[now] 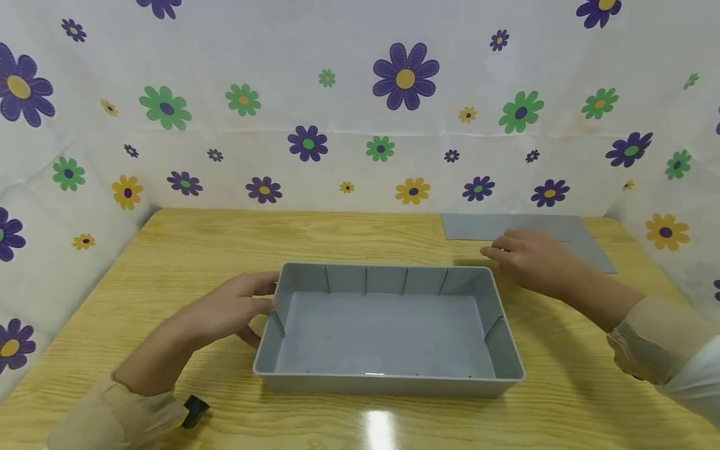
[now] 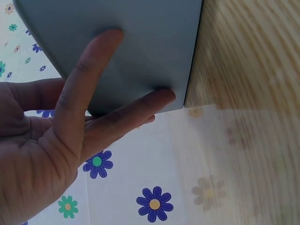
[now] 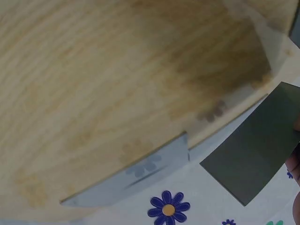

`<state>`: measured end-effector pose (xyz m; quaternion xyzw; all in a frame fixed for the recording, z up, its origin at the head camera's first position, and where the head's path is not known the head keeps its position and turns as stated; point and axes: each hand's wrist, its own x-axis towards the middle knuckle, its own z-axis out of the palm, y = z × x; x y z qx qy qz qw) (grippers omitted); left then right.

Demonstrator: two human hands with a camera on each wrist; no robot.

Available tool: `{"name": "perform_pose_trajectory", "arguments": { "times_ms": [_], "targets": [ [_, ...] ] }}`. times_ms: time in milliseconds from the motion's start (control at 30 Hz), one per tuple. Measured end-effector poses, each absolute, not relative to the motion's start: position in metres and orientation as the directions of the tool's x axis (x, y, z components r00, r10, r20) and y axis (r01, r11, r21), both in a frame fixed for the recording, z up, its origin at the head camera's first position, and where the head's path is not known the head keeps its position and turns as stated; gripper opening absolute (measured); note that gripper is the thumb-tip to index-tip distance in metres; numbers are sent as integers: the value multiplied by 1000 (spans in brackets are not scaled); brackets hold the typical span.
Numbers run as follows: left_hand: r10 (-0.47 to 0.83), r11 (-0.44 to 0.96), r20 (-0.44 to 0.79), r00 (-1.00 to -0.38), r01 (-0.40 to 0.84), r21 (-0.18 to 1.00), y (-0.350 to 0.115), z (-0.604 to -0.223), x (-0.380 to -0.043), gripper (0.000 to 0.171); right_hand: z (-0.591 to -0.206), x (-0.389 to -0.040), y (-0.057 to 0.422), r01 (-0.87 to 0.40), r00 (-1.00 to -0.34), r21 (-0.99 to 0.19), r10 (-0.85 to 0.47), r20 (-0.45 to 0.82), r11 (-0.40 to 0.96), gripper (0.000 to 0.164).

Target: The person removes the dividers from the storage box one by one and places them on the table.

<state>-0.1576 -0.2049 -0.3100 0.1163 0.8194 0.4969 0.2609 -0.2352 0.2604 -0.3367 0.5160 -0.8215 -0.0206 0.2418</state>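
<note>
A grey rectangular plastic bin (image 1: 388, 384) stands on the wooden table, with thin upright ribs along its inner walls. My left hand (image 1: 230, 309) is at the bin's left end. Its fairly straight fingers (image 2: 129, 112) touch the outer face of that wall, near the far corner. My right hand (image 1: 531, 259) is to the right of the bin's far corner. At the edge of the right wrist view its fingertips pinch a dark grey flat panel (image 3: 255, 150). From the head, that panel is barely visible.
Flat grey sheets (image 1: 506, 225) lie at the back right of the table (image 1: 270, 237). A white flower-printed cloth (image 1: 349, 112) hangs behind and at both sides. Near the left wrist is a small black piece (image 1: 195, 409).
</note>
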Motion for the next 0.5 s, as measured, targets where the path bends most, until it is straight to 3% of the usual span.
{"name": "perform_pose_trajectory", "arguments": {
  "times_ms": [233, 500],
  "targets": [
    [475, 456, -306, -825, -67, 888, -203, -312, -158, 48, -362, -224, 261, -830, -420, 236, -844, 333, 506, 33],
    [468, 474, -305, -829, -55, 879, -206, -309, -158, 48, -378, -205, 250, -718, -693, -21, -711, 116, 696, 34]
  ]
}}
